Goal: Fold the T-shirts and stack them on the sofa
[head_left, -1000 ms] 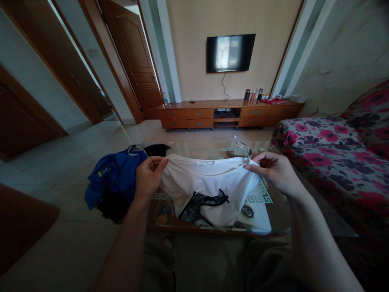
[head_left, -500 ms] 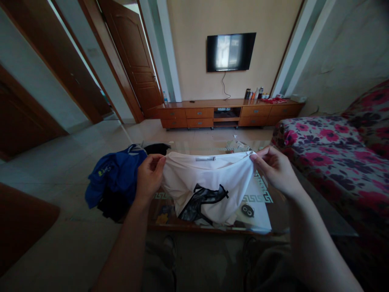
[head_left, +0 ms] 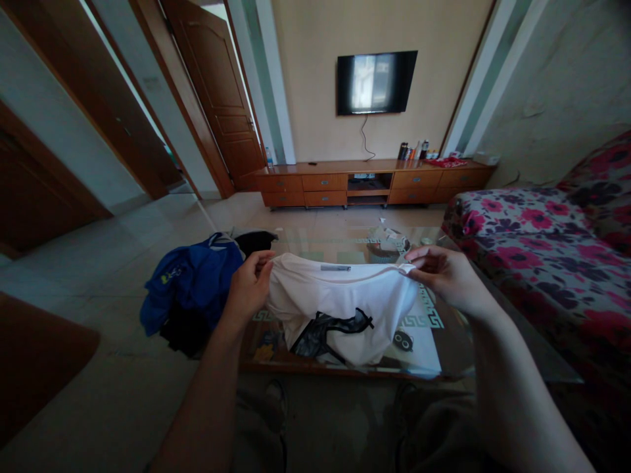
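Observation:
A white shirt [head_left: 340,289] with a dark printed figure and a small grey neck label hangs over the glass coffee table [head_left: 456,341]. My left hand [head_left: 252,286] pinches one upper corner of it between thumb and fingers. The other upper corner is pinched in my right hand [head_left: 441,272]. Between both hands the neckline sags slightly, and the lower part of the shirt falls in folds near the table's front edge. Left of my left hand lies a heap of clothes with a blue garment [head_left: 194,272] and black cloth [head_left: 185,328].
Behind the shirt a basket [head_left: 387,248] with wrappers stands on the table. To the right is a flowered sofa [head_left: 537,263]. A low wooden cabinet [head_left: 323,187] with bottles runs along the back wall, under a television [head_left: 377,82].
The shirt's neckline has come down a little with both hands, and it sags away from me. More of the basket behind it now shows.

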